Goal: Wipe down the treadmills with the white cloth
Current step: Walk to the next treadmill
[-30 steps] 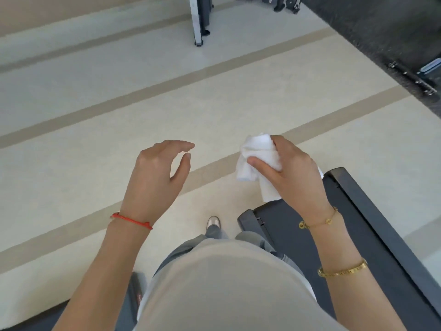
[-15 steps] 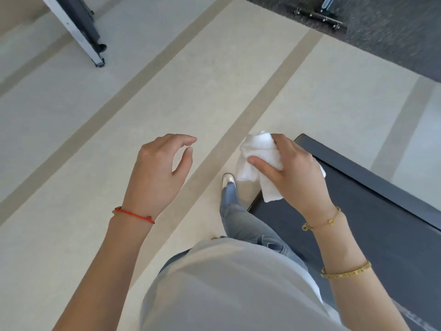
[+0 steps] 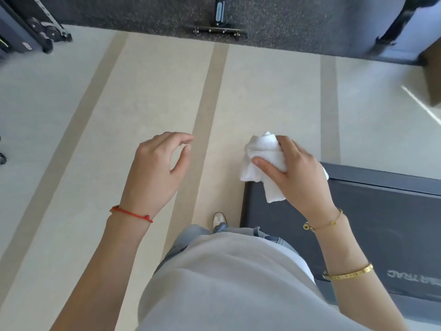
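My right hand [image 3: 298,174] grips a crumpled white cloth [image 3: 263,158], held in the air above the left rear corner of a dark treadmill deck [image 3: 391,225] at the lower right. The cloth hangs a little below my thumb and does not touch the deck. My left hand [image 3: 158,170] floats over the pale floor to the left, fingers loosely curled, holding nothing. My torso and one shoe [image 3: 219,219] show at the bottom centre, beside the treadmill's left edge.
Pale floor with tan stripes [image 3: 207,103] stretches ahead. A dark speckled mat [image 3: 286,22] runs along the top, with a machine's foot bar [image 3: 217,31] on it. Another machine's base [image 3: 31,32] sits top left. A dark frame [image 3: 391,29] stands top right.
The view has swung to the right as I turned; the treadmill now lies squarely at my right, and the dark mat is straight ahead. Both hands keep the same pose.
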`<state>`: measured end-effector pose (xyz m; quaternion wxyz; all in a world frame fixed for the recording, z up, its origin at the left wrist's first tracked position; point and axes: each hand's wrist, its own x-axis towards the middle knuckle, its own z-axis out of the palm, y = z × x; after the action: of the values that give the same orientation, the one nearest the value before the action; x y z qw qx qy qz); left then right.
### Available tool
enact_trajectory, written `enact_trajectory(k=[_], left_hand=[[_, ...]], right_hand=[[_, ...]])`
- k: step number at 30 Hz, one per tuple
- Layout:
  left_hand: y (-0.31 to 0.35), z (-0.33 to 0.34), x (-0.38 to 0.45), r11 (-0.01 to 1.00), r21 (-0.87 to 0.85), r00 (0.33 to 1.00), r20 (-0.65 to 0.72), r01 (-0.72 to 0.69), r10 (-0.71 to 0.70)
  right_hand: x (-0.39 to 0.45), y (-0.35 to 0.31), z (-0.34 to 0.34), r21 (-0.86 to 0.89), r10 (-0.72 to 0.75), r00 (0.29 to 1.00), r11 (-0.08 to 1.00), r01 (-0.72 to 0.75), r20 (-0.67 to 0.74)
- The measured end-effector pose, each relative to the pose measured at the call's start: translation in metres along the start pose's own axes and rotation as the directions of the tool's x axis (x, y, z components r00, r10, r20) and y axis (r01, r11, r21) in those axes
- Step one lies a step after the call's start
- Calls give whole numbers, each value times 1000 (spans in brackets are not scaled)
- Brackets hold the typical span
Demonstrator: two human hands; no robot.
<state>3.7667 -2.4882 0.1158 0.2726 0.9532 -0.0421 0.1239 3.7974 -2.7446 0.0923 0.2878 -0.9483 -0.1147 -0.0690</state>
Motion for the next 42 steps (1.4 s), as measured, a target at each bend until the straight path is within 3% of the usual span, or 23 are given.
enact_trajectory(k=[8, 15, 27, 35, 42], left_hand=[[-20, 32, 145, 981, -101, 979, 104, -167, 177], [-34, 84, 278, 923, -188, 900, 224, -335, 373], [-10, 155, 516, 709, -375, 624, 339, -597, 704], [40, 218, 597, 595, -480, 450, 391, -645, 803], [115, 291, 655, 512, -558, 354, 373, -653, 858]], right_hand=[[87, 28, 7, -26, 229, 968, 972, -232, -99], [160, 54, 24, -4, 417, 886, 904, -427, -204], [304, 86, 24, 124, 685, 583, 688, -715, -438], [353, 125, 13, 188, 767, 413, 556, -809, -491], [389, 198, -17, 221, 778, 309, 490, -843, -547]])
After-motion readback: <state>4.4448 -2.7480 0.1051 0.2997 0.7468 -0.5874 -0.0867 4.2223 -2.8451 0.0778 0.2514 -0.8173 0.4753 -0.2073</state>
